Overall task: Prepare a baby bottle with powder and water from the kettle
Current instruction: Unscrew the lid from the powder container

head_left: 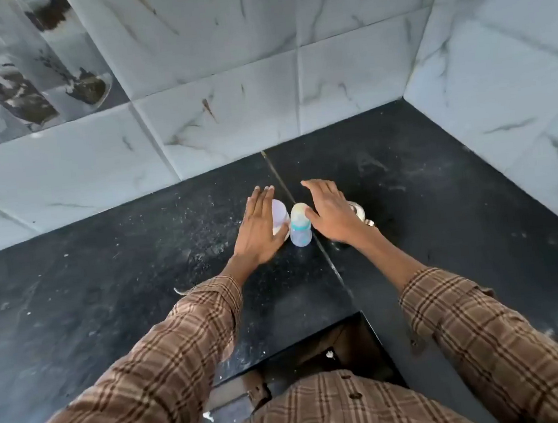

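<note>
A small baby bottle (300, 226) with a clear cap and a blue ring stands upright on the black countertop (140, 277), between my two hands. A pale, whitish container (280, 215) stands just left of it, partly hidden by my left hand (259, 229), which hovers over it with straight fingers. My right hand (331, 211) is spread flat just right of the bottle, palm down, holding nothing. Behind the right hand a metal vessel (358, 210) with a spout shows only in part.
The marble-tiled wall (226, 120) runs along the back and another (498, 85) closes the right side, forming a corner. A seam (305, 215) crosses the counter beside the bottle. The counter's front edge has a notch (319, 345) near my body.
</note>
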